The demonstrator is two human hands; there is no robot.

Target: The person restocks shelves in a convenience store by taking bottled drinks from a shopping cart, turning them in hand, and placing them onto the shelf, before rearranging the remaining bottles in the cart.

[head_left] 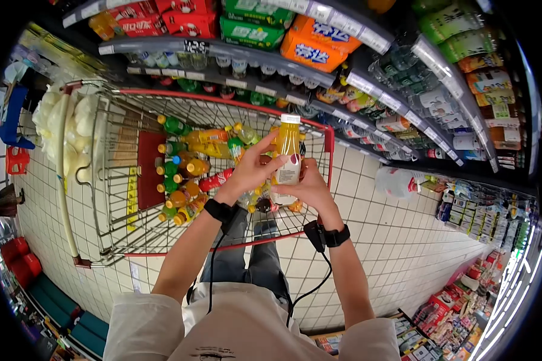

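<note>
A juice bottle [288, 144] with a white cap, yellow contents and a pale label stands upright between my two hands, above the shopping cart. My left hand [251, 171] grips it from the left, thumb across the label. Lower down on the right side, my right hand [310, 189] is closed around it too. Beneath them, the red-rimmed wire cart [217, 103] holds several drink bottles lying on their sides. Among these are green bottles [173, 125], orange-capped bottles [199, 166] and a red bottle [215, 179]. My hands partly hide the bottles at the cart's right end.
Drink shelves [235, 48] run along the far side and curve round to the right. A large clear water jug [397, 182] rests on the tiled floor [367, 222]. Bulging white plastic bags [72, 129] are by the cart's handle [64, 180] on the left.
</note>
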